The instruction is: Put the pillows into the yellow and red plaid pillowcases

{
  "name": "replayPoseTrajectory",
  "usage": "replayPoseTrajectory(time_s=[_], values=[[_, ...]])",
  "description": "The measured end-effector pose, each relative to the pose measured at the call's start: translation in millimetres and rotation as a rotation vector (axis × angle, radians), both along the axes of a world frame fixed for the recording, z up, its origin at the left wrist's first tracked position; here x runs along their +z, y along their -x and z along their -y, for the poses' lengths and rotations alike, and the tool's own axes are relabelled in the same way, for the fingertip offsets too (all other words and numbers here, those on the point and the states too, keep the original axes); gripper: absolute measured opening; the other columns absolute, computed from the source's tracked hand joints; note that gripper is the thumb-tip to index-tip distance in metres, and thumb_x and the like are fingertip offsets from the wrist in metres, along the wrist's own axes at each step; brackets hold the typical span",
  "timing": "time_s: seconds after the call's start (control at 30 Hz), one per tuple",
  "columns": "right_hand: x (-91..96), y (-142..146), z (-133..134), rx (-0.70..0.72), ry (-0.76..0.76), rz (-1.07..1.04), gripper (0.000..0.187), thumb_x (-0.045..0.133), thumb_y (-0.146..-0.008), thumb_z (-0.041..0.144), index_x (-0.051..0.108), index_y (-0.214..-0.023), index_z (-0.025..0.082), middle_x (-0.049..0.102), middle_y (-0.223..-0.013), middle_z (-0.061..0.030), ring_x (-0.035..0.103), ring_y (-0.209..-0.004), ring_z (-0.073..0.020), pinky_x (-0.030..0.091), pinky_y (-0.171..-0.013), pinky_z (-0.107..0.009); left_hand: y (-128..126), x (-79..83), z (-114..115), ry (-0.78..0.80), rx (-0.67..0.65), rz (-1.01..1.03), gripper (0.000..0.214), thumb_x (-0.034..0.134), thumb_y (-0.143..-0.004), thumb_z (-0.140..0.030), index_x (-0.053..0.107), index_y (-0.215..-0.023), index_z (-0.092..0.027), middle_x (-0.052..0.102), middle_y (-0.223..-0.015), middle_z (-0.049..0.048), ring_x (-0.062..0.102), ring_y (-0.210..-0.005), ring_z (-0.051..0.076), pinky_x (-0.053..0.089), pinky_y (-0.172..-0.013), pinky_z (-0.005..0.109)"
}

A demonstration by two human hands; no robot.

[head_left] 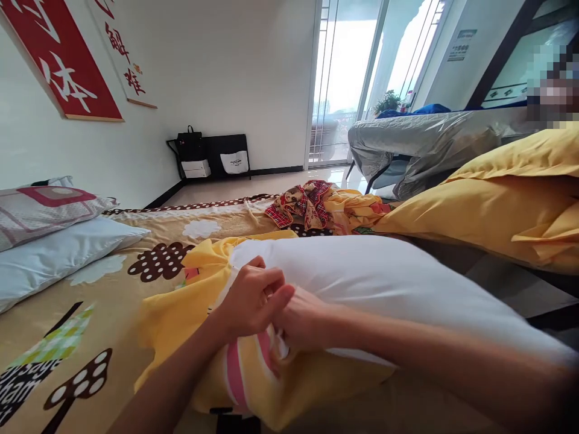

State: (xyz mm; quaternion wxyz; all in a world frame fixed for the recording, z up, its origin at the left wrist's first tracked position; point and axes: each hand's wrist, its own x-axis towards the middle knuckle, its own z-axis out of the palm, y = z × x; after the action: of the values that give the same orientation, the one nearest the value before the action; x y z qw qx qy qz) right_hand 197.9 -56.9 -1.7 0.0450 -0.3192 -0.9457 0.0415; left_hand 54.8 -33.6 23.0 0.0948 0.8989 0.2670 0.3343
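Note:
A plump white pillow (371, 265) lies on the bed in front of me, its left end in the gathered mouth of a yellow pillowcase (172, 319). The pillowcase has pink and white stripes on its lower part and spreads out to the left. My left hand (253, 298) is closed on the pillowcase near its opening edge. Against it, my right hand (303, 319) is closed at the pillow's end, with a bit of white cloth showing below its fingers. The two hands touch, and the left hand partly covers the right fingertips.
Underneath is a tan patterned bedspread (104, 325). Two stacked pillows (54, 241) are at the left. Crumpled red and yellow cloth (312, 205) lies beyond, and yellow pillows (506, 205) at the right. A plastic-covered table (407, 132) stands behind, with a person (554, 90) partly visible.

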Motion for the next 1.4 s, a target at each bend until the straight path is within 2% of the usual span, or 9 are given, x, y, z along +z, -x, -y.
replayPoseTrajectory(time_s=[0.2, 0.23, 0.33, 0.53, 0.67, 0.8, 1.03, 1.17, 1.4], values=[[28.6, -54.7, -13.5, 0.358, 0.419, -0.044, 0.031, 0.056, -0.088, 0.04, 0.067, -0.113, 0.025, 0.068, -0.113, -0.0026, 0.061, -0.101, -0.0162, 0.046, -0.082, -0.024, 41.9, -52.3, -31.5, 0.129, 0.317, -0.212, 0.042, 0.035, -0.093, -0.044, 0.041, -0.059, -0.02, 0.049, -0.054, 0.0, 0.044, -0.061, 0.017, 0.032, -0.067, 0.031], [36.3, -68.7, -32.1, 0.258, 0.479, -0.079, 0.035, 0.049, -0.091, 0.044, 0.066, -0.117, 0.025, 0.067, -0.115, -0.0024, 0.062, -0.102, -0.0156, 0.046, -0.083, -0.024, 46.1, -57.2, -29.9, 0.145, 0.337, -0.214, 0.042, 0.034, -0.094, -0.044, 0.041, -0.06, -0.02, 0.05, -0.055, 0.0, 0.045, -0.062, 0.017, 0.032, -0.068, 0.031], [37.8, -103.3, -96.8, -0.496, 0.214, -0.18, 0.05, 0.044, -0.092, 0.052, 0.053, -0.134, 0.027, 0.059, -0.131, -0.0054, 0.056, -0.116, -0.0206, 0.043, -0.095, -0.03, 45.5, -63.6, -16.1, 0.123, 0.356, -0.261, 0.035, 0.038, -0.092, -0.042, 0.043, -0.064, -0.02, 0.053, -0.057, -0.0002, 0.048, -0.064, 0.018, 0.033, -0.07, 0.031], [-16.0, -118.0, -149.0, -0.749, 0.175, -0.05, 0.054, 0.043, -0.089, 0.058, 0.068, -0.115, 0.018, 0.068, -0.116, -0.0129, 0.061, -0.108, -0.031, 0.045, -0.089, -0.04, 44.7, -62.6, -8.2, 0.083, 0.364, -0.261, 0.032, 0.04, -0.091, -0.035, 0.044, -0.064, -0.02, 0.056, -0.058, -0.001, 0.049, -0.06, 0.015, 0.034, -0.074, 0.032], [-9.1, -113.7, -132.9, -0.784, 0.084, -0.055, 0.048, 0.05, -0.085, 0.058, 0.072, -0.097, 0.017, 0.072, -0.102, -0.0122, 0.066, -0.093, -0.0271, 0.045, -0.074, -0.031, 64.9, -56.5, -26.4, -0.018, 0.385, -0.279, 0.04, 0.039, -0.093, -0.038, 0.051, -0.06, -0.018, 0.06, -0.061, -0.0002, 0.052, -0.066, 0.016, 0.032, -0.08, 0.035], [38.8, -104.0, -97.2, -0.804, -0.126, -0.128, 0.04, 0.047, -0.088, 0.052, 0.069, -0.097, 0.02, 0.07, -0.104, -0.0096, 0.062, -0.097, -0.0263, 0.04, -0.075, -0.031, 68.7, -39.5, -38.4, -0.277, 0.39, -0.25, 0.048, 0.039, -0.095, -0.033, 0.05, -0.051, -0.017, 0.056, -0.052, -0.0004, 0.051, -0.065, 0.016, 0.029, -0.078, 0.036], [123.0, -78.8, -9.8, -0.712, -1.06, -0.238, 0.039, 0.046, -0.094, 0.046, 0.062, -0.07, 0.02, 0.064, -0.062, -0.0027, 0.056, -0.064, -0.0176, 0.031, -0.068, -0.031, 41.3, 27.1, -26.7, -0.92, 0.362, 0.007, 0.036, 0.049, -0.086, -0.018, 0.045, -0.05, -0.017, 0.049, -0.048, 0.0, 0.044, -0.059, 0.015, 0.027, -0.067, 0.034], [110.6, -69.4, 18.3, -0.556, -1.395, -0.289, 0.028, 0.05, -0.094, 0.034, 0.062, -0.074, 0.02, 0.057, -0.053, 0.0001, 0.051, -0.059, -0.0155, 0.029, -0.066, -0.032, 49.5, 17.6, -15.4, -0.936, 0.426, -0.068, 0.034, 0.05, -0.085, -0.017, 0.046, -0.052, -0.019, 0.05, -0.049, 0.0006, 0.046, -0.061, 0.017, 0.028, -0.068, 0.035], [60.4, -43.1, 15.2, -0.251, -1.254, -0.281, 0.017, 0.054, -0.094, 0.03, 0.065, -0.087, 0.019, 0.064, -0.062, -0.0008, 0.054, -0.062, -0.015, 0.033, -0.067, -0.032, 102.3, -36.1, -11.4, -0.736, 0.775, -0.193, 0.02, 0.043, -0.083, -0.015, 0.059, -0.095, -0.016, 0.066, -0.085, 0.0099, 0.058, -0.084, 0.023, 0.031, -0.08, 0.039]])
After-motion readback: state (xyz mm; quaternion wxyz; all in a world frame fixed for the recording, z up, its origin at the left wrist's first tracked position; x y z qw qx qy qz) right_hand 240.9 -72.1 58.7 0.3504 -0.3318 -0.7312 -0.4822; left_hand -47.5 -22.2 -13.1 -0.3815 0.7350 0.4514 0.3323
